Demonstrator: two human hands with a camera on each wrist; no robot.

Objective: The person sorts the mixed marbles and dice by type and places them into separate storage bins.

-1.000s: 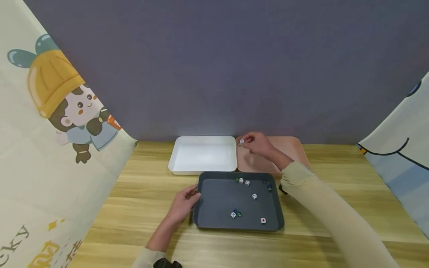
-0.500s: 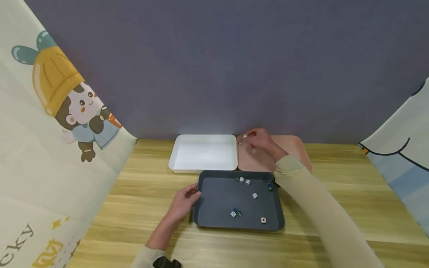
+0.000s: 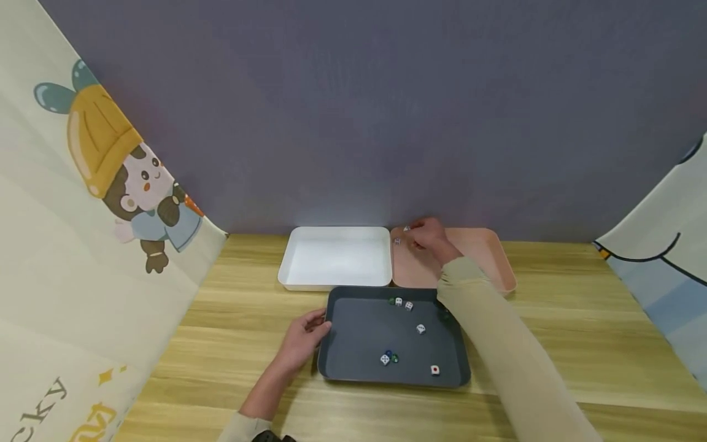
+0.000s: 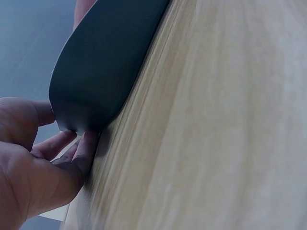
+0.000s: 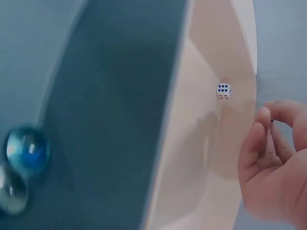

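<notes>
In the head view my left hand (image 3: 301, 341) holds the left rim of a dark grey tray (image 3: 353, 325), its thumb on the edge. The left wrist view has the fingers curled against the tray's outer wall (image 4: 96, 72). My right hand (image 3: 433, 238) is over the far left corner of a pink tray (image 3: 480, 258). Between its thumb and fingertips it pinches a white die (image 3: 406, 228), mostly hidden in the right wrist view. Another die (image 5: 223, 90) lies in the pink tray. Several dice, such as one with a red pip (image 3: 435, 370), lie in the dark tray.
Glass marbles lie among the dice, including a green marble (image 3: 394, 358) and a blue marble (image 5: 28, 149); the right sleeve covers part of the dark tray. A white tray (image 3: 337, 258) stands left of the pink one, against a grey backdrop (image 3: 353, 123) on the wooden table (image 3: 237, 344).
With the die in its fingers, my right hand has shifted slightly right and away over the pink tray, and its forearm has swung left. My left hand stays at the dark tray's rim.
</notes>
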